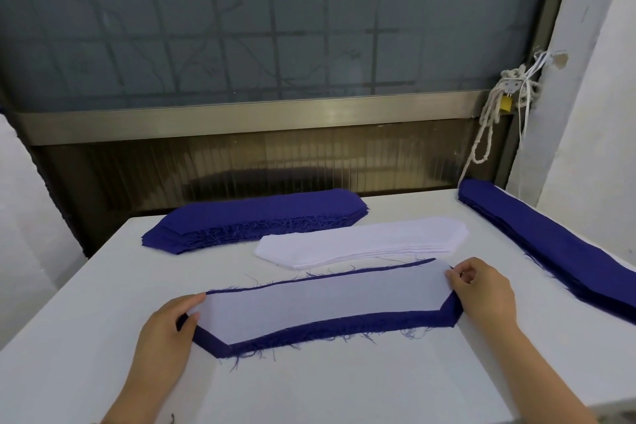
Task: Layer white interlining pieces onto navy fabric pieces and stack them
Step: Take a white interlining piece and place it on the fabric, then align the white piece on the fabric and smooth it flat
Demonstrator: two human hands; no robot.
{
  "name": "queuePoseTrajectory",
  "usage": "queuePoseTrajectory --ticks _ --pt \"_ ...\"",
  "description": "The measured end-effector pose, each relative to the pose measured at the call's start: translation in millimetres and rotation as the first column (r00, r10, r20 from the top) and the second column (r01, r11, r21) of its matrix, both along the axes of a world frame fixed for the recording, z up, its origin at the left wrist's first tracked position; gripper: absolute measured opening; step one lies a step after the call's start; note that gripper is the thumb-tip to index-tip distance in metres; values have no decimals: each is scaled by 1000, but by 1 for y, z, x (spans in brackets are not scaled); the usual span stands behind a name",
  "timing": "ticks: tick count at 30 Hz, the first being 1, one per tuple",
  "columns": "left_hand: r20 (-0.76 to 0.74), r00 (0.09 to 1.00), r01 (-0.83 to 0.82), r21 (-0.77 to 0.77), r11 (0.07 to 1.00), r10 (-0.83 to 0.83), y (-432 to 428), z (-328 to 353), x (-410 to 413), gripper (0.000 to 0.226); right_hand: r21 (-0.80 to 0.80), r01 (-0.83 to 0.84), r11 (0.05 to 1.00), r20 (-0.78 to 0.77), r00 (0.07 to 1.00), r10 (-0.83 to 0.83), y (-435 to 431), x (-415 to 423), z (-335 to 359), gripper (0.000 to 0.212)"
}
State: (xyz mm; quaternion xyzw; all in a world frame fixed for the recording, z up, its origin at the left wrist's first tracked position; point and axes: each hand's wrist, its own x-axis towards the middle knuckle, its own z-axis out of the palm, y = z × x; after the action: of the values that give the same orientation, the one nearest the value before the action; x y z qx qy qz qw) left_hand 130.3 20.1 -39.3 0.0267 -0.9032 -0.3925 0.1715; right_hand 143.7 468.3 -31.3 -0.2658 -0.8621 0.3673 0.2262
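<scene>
White interlining piece [320,299], a long thin sheet with angled ends, lies flat on one frayed navy fabric piece [344,325] of the same outline. The pair sits at the near centre of the table, with navy showing as a border along the near edge and both ends.

Left to right:

1. Left hand [168,323]: thumb and forefinger are closed on the left end of the white interlining piece. Whether the other fingers reach under the navy layer cannot be told.
2. Stack of navy fabric pieces [254,217]: far left, thick, with no white on top.
3. Stack of white interlining pieces [364,241]: just behind the pair, several layers deep.
4. Right hand [481,289]: fingers are curled, with the tips pinching the far right corner of the interlining.
5. Long navy stack [550,241]: lies along the right table edge, well apart from the pair.

Progress: this pair looks aligned or nearly so, and setting it on a stack remains to be done. Both supply stacks are deep, so most of the task appears to lie ahead. The long stack probably holds finished pairs, though no white shows in it.

Surface and room: the table [309,389] has a white cloth-like top. Behind it are a frosted window [275,27] in a metal frame and a knotted white cord [495,113] beside a pale wall [602,79].
</scene>
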Motion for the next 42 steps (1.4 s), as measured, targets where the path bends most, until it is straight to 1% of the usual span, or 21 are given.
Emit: queuePoseTrajectory --ticks 3,5,7,9,10,11,13,16,22,26,30,34,37,40,42 --pt "5 1000 -5 -18 1000 5 -1 -1 0 32 26 -5 1000 -12 1000 5 -1 0 0 12" --pt "-15 1000 -7 -45 999 6 0 1 1 32 77 -22 997 -21 1000 24 -3 0 0 9" --pt "-78 997 -27 -120 992 18 2 3 2 34 158 -63 985 -32 997 69 -5 1 0 14" --pt "-131 990 -78 -240 968 47 4 7 5 35 250 -131 959 -48 988 147 -8 2 0 23" --pt "-141 989 -86 -275 958 48 5 9 6 36 279 -159 947 -50 983 179 -9 2 -1 29" --pt "-143 989 -74 -284 956 34 6 10 7 37 300 -179 937 -46 979 201 -10 2 -1 32" --pt "-124 992 -36 -250 968 5 8 9 7 40 326 -213 921 -28 972 234 -10 3 0 31" --pt "-62 998 -24 -200 979 12 11 11 5 38 316 -227 921 -34 968 250 -11 4 1 28" --pt "36 999 -30 -214 976 39 22 31 -18 33 270 -198 942 -13 978 209 -10 -2 3 29" --pt "-19 996 85 -122 989 -88 54 37 -48 24 213 -235 948 11 971 239 -12 -22 11 28" --pt "-73 982 169 -65 984 -173 94 36 -83 23 210 -309 928 28 950 310 -22 -53 19 21" --pt "-70 980 186 -41 982 -189 124 31 -111 25 197 -337 921 36 941 336 -35 -87 26 19" --pt "-58 981 186 -19 982 -186 137 26 -123 20 183 -359 915 45 933 357 -44 -108 25 22" --pt "-51 980 188 -54 981 -191 141 20 -129 14 150 -379 913 37 925 378 -52 -121 21 22" --pt "-55 980 185 -69 980 -189 141 18 -130 13 126 -378 917 25 925 378 -57 -127 17 18"
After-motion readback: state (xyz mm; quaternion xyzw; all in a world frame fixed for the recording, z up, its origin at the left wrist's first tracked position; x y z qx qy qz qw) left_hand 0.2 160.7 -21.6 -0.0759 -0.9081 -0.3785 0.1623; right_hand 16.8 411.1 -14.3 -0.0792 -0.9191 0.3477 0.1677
